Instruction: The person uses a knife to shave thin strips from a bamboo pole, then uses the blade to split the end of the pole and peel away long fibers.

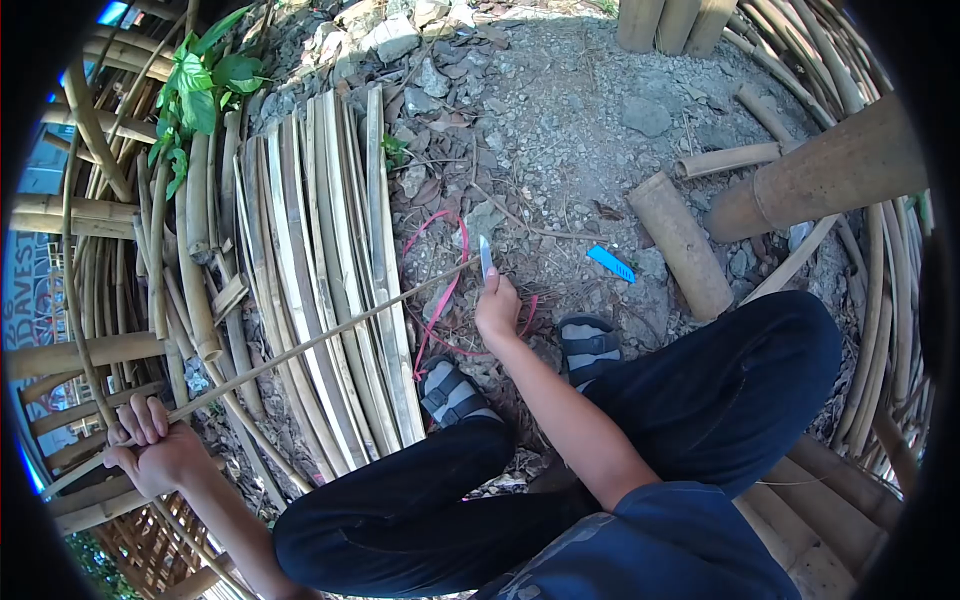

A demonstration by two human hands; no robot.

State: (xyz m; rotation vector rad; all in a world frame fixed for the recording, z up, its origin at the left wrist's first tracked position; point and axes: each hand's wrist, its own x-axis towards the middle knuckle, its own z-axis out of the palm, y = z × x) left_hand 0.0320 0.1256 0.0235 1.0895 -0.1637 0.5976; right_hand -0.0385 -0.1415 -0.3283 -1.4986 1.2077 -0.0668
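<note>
So the left hand (152,445) has its grip curled around a long thin stick (320,340), out past the left knee. The butt end pokes out behind the fist, and the rest slants up across a row of slats (335,270) to finish right by the knife (486,257). That knife is in the right hand (497,308), grip closed around the handle, so there's basically only blade showing, pointing up and away from the body. The stick's far tip is right at the blade, but honestly I can't tell if they're touching or just lined up from this angle.

The slats lie side by side on the left, split bamboo by the look of it. Between them and the right hand there's a pink ribbon (437,317) looped loosely on the ground (570,140), which is all grit, stones and dry leaves. A little blue piece (611,263) with dark marks lies to the right of the knife, and further right there's a fat bamboo tube (682,247) lying next to a thick slanted post (835,170). Both sandals (458,395) are in view below the knife. Leafy green plant (205,85) up top left.
</note>
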